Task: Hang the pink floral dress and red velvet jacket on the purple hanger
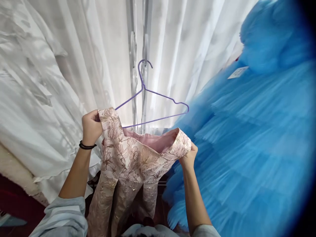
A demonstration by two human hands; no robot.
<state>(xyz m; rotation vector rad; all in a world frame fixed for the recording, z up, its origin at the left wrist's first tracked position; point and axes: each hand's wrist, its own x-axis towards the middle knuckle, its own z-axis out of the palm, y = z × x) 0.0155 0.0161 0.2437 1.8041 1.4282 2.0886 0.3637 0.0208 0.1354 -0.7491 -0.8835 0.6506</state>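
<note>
With left hand (92, 128), clamping one shoulder of a pink-and-gold brocade garment (133, 161); with right hand (189, 158), gripping the opposite shoulder. Holding the garment up in front of the body, spreading the neckline open and exposing a plain pink lining (158, 142). Seeing a purple hanger (159, 94) just above, passing out of sight at the left-hand shoulder; not managing to tell inside from behind there. Seeing the hanger's other end sticking out bare above the right-hand shoulder. Noting the hook pointing up before pale vertical bars (146, 49), without being able to tell about any contact. Wearing black bands (87, 146) on the left wrist and grey sleeves (63, 214) ending near the elbows. Facing white curtains (197, 49) beyond. Having white fabric (32, 115) draping at left and a layered blue gown (247, 138) billowing at right, showing a white tag (238, 72) high up.
</note>
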